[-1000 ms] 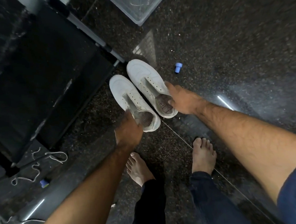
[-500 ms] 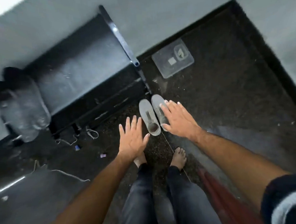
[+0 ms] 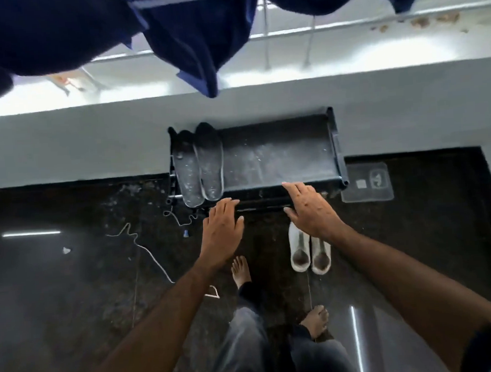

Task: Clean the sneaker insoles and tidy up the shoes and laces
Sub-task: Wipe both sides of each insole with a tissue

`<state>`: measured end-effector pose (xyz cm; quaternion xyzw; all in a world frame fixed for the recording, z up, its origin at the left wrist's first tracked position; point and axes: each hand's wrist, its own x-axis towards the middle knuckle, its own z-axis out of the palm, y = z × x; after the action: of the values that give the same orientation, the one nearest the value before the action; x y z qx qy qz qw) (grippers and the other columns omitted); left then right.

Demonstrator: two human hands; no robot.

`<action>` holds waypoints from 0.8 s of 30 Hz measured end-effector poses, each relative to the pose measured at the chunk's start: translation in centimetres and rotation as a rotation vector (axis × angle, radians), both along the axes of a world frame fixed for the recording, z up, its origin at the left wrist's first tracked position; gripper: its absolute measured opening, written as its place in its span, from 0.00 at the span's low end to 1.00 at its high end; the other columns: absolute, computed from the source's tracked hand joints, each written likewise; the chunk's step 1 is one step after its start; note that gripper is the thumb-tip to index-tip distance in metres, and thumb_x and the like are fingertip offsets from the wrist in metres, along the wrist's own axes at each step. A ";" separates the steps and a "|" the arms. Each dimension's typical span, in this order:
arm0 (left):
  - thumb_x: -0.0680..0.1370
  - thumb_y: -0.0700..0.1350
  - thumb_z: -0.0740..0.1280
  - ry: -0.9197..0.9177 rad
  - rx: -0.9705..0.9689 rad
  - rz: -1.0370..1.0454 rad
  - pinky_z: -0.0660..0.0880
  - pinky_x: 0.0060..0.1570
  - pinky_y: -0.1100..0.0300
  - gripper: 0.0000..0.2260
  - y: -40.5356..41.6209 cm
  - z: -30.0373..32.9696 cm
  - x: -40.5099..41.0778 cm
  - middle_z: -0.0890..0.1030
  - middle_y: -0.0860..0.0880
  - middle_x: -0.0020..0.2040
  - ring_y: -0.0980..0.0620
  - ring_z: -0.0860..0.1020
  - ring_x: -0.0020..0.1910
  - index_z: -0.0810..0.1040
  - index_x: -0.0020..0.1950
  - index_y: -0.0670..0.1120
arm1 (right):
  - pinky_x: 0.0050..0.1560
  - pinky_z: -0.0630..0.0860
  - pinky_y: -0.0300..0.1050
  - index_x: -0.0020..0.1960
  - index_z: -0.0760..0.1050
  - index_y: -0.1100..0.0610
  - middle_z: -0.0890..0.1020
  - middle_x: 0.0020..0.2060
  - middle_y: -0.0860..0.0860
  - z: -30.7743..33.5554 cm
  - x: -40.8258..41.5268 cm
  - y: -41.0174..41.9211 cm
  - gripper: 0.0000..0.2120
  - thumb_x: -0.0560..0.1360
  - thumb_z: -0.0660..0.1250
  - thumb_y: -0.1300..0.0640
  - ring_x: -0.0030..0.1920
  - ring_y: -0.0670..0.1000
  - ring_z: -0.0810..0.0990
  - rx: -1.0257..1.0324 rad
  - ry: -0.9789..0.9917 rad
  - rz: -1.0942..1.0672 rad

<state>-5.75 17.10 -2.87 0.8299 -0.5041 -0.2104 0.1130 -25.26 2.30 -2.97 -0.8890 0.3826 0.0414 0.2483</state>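
Hiding sneaker toes [image 3: 310,246]: right hand [image 3: 312,210].

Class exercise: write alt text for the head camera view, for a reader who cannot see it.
A standing person holds both open hands, left hand and right hand, above a dark floor. Two insoles lie on a black rack; white sneakers and loose laces lie below.

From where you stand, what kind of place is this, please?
Probably a home balcony or wash area. Dark clothes hang overhead by a railing, a black shoe rack stands against the low wall with two insoles on it, and white sneakers sit on the dark stone floor.
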 end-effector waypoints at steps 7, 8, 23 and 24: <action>0.79 0.47 0.65 0.024 -0.023 0.122 0.73 0.58 0.46 0.19 -1.2 -2.7 10.4 0.74 0.49 0.67 0.46 0.74 0.65 0.72 0.70 0.48 | 0.69 0.70 0.53 0.75 0.66 0.60 0.74 0.65 0.57 -2.6 13.2 -0.6 0.25 0.79 0.66 0.59 0.66 0.58 0.74 0.257 -0.087 -0.105; 0.79 0.47 0.65 0.022 -0.025 0.144 0.73 0.58 0.46 0.19 -1.5 -3.2 11.6 0.74 0.49 0.67 0.46 0.74 0.64 0.72 0.70 0.48 | 0.69 0.71 0.53 0.74 0.67 0.60 0.74 0.64 0.57 -3.1 15.0 -0.7 0.24 0.79 0.66 0.61 0.66 0.58 0.74 0.287 -0.096 -0.132; 0.78 0.41 0.67 0.439 -0.032 0.597 0.77 0.57 0.49 0.23 -6.1 -10.2 24.3 0.76 0.47 0.58 0.50 0.75 0.53 0.68 0.72 0.46 | 0.69 0.70 0.52 0.70 0.70 0.57 0.74 0.62 0.54 -7.8 28.8 -1.4 0.19 0.79 0.63 0.61 0.62 0.54 0.75 0.418 -0.027 -0.193; 0.78 0.41 0.67 0.431 -0.036 0.587 0.77 0.57 0.48 0.23 -6.2 -10.2 24.3 0.76 0.48 0.57 0.52 0.74 0.52 0.67 0.73 0.46 | 0.69 0.70 0.51 0.69 0.71 0.57 0.75 0.61 0.54 -7.7 28.9 -1.5 0.19 0.79 0.63 0.61 0.62 0.54 0.75 0.418 -0.028 -0.191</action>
<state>18.56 10.93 -13.06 0.8738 -0.2126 -0.3300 0.2870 3.60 0.85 -10.71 -0.7785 0.4445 0.0837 0.4352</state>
